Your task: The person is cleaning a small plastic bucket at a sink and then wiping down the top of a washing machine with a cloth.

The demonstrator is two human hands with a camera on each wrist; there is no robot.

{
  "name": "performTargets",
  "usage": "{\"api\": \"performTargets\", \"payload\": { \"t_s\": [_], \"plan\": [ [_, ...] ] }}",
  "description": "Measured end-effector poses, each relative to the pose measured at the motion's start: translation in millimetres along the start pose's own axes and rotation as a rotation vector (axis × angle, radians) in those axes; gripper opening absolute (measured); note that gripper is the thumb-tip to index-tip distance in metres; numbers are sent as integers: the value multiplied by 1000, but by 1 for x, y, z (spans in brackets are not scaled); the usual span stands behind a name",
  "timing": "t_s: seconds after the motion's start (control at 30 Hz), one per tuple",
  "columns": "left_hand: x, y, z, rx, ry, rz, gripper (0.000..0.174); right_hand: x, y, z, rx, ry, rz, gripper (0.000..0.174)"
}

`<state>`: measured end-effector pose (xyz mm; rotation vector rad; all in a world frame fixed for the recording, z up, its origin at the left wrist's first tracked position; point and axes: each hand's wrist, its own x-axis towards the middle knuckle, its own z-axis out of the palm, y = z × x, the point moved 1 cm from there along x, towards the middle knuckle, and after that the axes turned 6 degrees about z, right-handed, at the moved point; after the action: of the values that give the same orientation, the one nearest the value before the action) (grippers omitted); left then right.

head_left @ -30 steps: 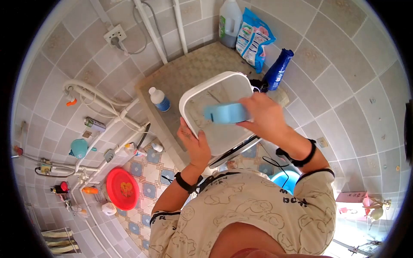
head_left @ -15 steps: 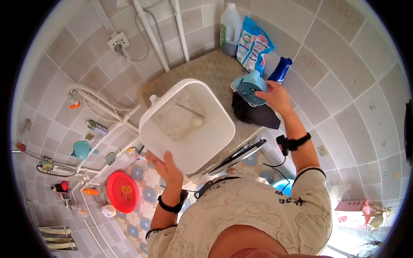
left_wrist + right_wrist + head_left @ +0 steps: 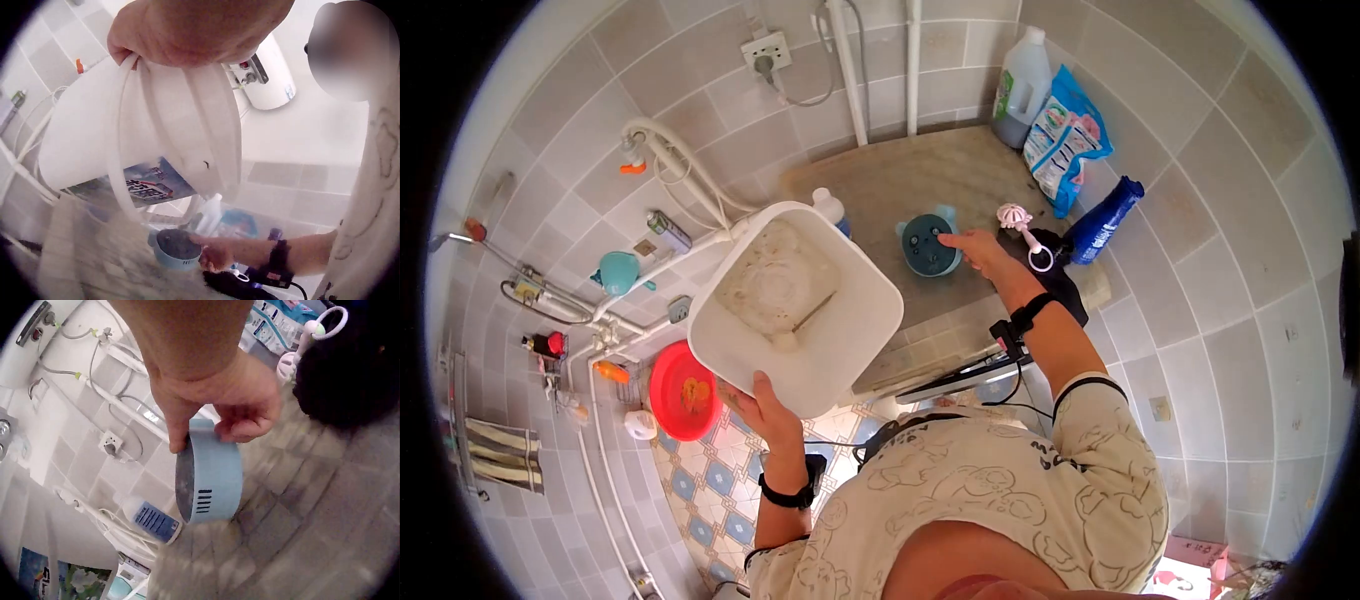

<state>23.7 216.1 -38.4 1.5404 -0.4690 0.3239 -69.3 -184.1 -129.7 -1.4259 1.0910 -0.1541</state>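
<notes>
My left hand (image 3: pixel 767 412) grips the near rim of a white plastic bucket (image 3: pixel 840 330), its thumb over the edge. The bucket is tilted, with its inside facing the head camera; a little cloudy liquid and a thin dark stick (image 3: pixel 813 312) show at the bottom. A printed label (image 3: pixel 159 181) is on its outer side. My right hand (image 3: pixel 980 250) pinches a round light-blue case (image 3: pixel 215 478) between thumb and fingers. The case has ear-like bumps, a dark face with holes and slots in its side, and overlaps the counter in the head view.
The stone counter (image 3: pixel 880 180) holds a white bottle (image 3: pixel 828 205) behind the bucket, a large jug (image 3: pixel 1022 85), a detergent bag (image 3: pixel 1067 145) and a blue bottle (image 3: pixel 1105 220). A pink ring-handled tool (image 3: pixel 1022 222) lies by black cloth (image 3: pixel 1060 285). A red basin (image 3: pixel 683 390) is on the floor.
The blue case has gone from over the bucket to beside the blue bottle, then back left over the counter. My left hand has shifted the bucket left and tilted it.
</notes>
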Motion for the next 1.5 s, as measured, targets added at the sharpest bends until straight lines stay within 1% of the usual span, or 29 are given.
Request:
{"api": "performTargets", "payload": {
  "t_s": [0.03, 0.1, 0.17, 0.23, 0.27, 0.33, 0.37, 0.43, 0.47, 0.53, 0.6, 0.67, 0.8, 0.87, 0.93, 0.97, 1.0, 1.03, 1.07, 1.13, 1.17, 1.2, 1.27, 1.3, 1.33, 1.37, 1.4, 1.47, 1.5],
  "plan": [
    [0, -3, -3, -26, 22, 13, 47, 1, -1, 1, -6, -8, -3, 54],
    [1, -6, -8, 18, 43, 33, 46, 0, -3, 5, 8, -150, 62, 44],
    [3, -11, -12, 58, 58, 52, 46, -5, -3, 8, 51, -129, 84, 42],
    [5, -20, -13, -47, 12, -69, 45, -10, -1, 8, 95, -106, 108, 41],
    [6, -21, -12, -47, 13, -71, 45, -13, 1, 6, 121, -103, 107, 41],
    [9, -24, -6, -90, -11, -190, 43, -19, 4, 0, 148, -96, 109, 42],
    [11, -24, -1, -94, -18, -193, 43, -28, 2, -5, 148, -81, 89, 43],
    [15, -23, 14, -377, -80, -322, 46, -43, 3, -19, 154, -52, 69, 44],
    [17, -21, 22, -384, -93, -325, 46, -50, 4, -26, 161, -23, 58, 46],
    [21, -16, 37, -443, -122, -439, 43, -67, 7, -39, 177, 21, 49, 48],
    [24, -28, 48, -439, -164, -474, 42, -90, 8, -51, 172, 53, 41, 46],
    [30, -38, 58, -432, -207, -507, 42, -90, 27, -68, 192, 67, 59, 42],
    [46, -46, 67, -356, -249, -551, 45, -127, 43, -84, 237, 25, 27, 36],
    [50, -46, 68, -365, -278, -547, 46, -143, 47, -88, 338, -68, -77, 36],
    [54, -43, 61, -116, -313, -513, 46, -149, 58, -93, 333, -84, -102, 39],
    [55, -56, 56, -45, -295, -426, 46, -158, 57, -90, 339, -86, -155, 41],
    [50, -38, 56, -44, -304, -424, 46, -166, 55, -88, 344, -89, -208, 43],
    [45, -12, 54, 81, -190, -21, 47, -174, 52, -87, 332, -145, -231, 48],
    [37, 10, 52, 199, -71, 381, 48, -180, 49, -83, 339, -140, -230, 48],
    [12, 17, 40, -167, -517, 491, 59, -190, 42, -69, 351, -346, -318, 51],
    [-2, 34, 48, -203, -724, 393, 63, -193, 39, -65, 365, -435, -277, 53],
    [-18, 53, 58, -238, -928, 292, 69, -193, 39, -57, 364, -434, -275, 53],
    [-46, 56, 79, -440, -934, -2, 74, -191, 38, -36, 350, -591, -312, 52],
    [-54, 43, 84, -439, -934, -3, 74, -192, 34, -29, 351, -591, -312, 52],
    [-63, 24, 90, -457, -1039, -169, 73, -195, 30, -22, 303, -637, -298, 52],
    [-67, 21, 95, -473, -1140, -339, 73, -197, 28, -17, 255, -682, -283, 52],
    [-67, 23, 96, -472, -1142, -339, 73, -194, 30, -17, 258, -681, -284, 52],
    [-66, 30, 99, -407, -1158, -578, 62, -181, 43, -16, 134, -716, -307, 50],
    [-67, 28, 99, -408, -1164, -575, 62, -169, 53, -25, 136, -710, -310, 50]
  ]
}}
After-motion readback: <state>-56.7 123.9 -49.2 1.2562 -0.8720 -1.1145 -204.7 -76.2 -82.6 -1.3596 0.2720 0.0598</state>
